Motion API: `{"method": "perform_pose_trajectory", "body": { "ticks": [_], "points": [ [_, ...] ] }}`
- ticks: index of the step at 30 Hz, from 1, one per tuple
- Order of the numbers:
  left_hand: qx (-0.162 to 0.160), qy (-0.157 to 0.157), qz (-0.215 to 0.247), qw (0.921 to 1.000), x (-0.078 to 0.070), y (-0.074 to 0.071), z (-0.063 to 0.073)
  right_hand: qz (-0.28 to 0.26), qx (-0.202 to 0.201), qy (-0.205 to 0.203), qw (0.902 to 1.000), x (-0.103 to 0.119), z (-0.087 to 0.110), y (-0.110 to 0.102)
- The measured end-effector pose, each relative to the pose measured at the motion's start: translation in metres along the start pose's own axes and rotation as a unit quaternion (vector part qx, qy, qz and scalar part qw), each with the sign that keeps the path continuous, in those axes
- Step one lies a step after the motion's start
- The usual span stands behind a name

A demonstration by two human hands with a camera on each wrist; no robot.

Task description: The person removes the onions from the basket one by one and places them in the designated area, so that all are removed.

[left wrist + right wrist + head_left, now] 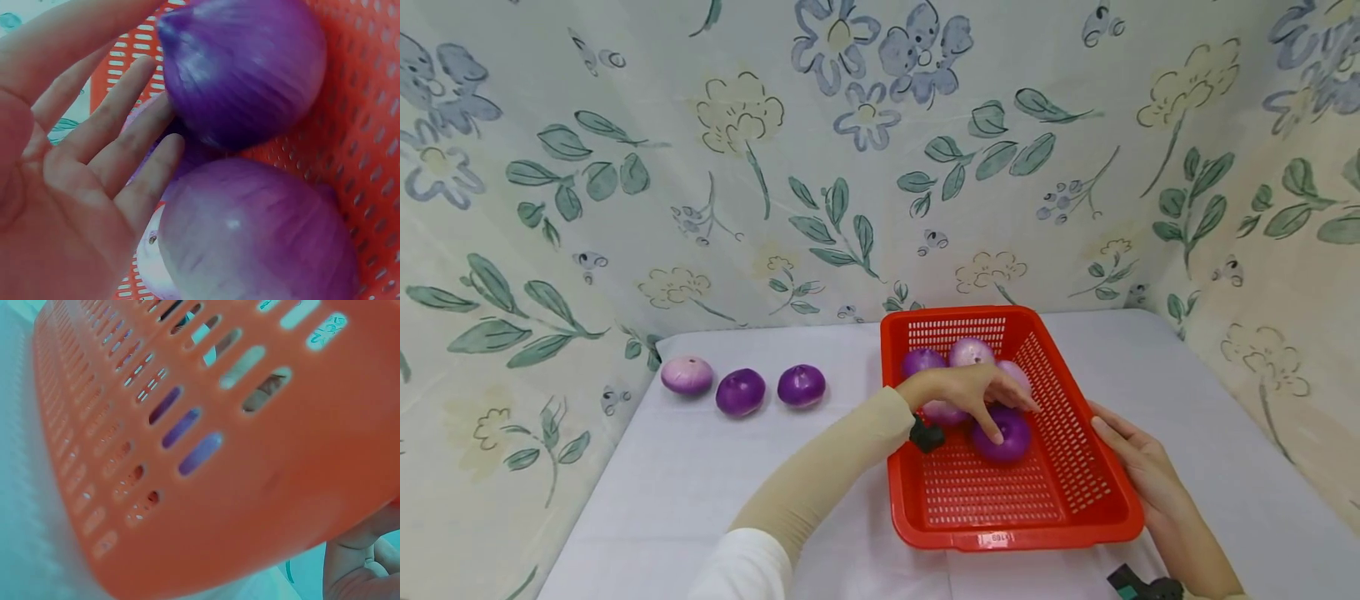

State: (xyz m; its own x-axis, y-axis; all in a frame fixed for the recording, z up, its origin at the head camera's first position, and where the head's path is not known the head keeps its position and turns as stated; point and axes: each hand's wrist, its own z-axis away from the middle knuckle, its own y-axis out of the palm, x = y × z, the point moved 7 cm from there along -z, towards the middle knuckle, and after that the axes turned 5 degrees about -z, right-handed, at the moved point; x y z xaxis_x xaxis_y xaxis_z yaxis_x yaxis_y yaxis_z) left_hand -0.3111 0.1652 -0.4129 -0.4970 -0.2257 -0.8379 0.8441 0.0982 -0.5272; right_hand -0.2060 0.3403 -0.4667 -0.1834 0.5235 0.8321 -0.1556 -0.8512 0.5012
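My left hand (970, 392) reaches into a red plastic basket (1000, 540), thumb over a dark purple onion (1009, 440). In the left wrist view its fingers (119, 125) are spread and fairly straight beside a purple onion (250, 69), not wrapped round it. Other onions lie behind, including a dark one (922, 361) and a pale one (972, 351); the left hand partly covers some. My right hand (1150, 467) holds the basket's right rim. The right wrist view shows the slotted basket wall (250, 487) and part of that hand (362, 562) at the rim.
Left of the basket, a pale pinkish onion (687, 376) and two dark purple onions, one in the middle (741, 392) and one nearer the basket (801, 386), sit in a row on the white tablecloth (647, 500). A floral cloth (850, 167) hangs behind the table.
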Motion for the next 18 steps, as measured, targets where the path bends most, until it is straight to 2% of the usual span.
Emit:
{"method": "perform_pose_trajectory", "body": {
  "ticks": [4,13,18],
  "points": [
    [0.010,-0.014,-0.030,0.9994,0.003,0.003,0.000,-0.007,0.008,-0.006,0.9999,0.000,0.000,0.001],
    [0.012,-0.024,-0.049,0.9985,0.008,0.003,-0.005,-0.013,0.006,-0.001,0.9999,0.000,0.000,0.000],
    [0.011,-0.048,-0.077,0.9958,0.013,0.005,-0.004,-0.012,0.008,-0.002,0.9999,0.000,0.000,0.001]
  ]
}}
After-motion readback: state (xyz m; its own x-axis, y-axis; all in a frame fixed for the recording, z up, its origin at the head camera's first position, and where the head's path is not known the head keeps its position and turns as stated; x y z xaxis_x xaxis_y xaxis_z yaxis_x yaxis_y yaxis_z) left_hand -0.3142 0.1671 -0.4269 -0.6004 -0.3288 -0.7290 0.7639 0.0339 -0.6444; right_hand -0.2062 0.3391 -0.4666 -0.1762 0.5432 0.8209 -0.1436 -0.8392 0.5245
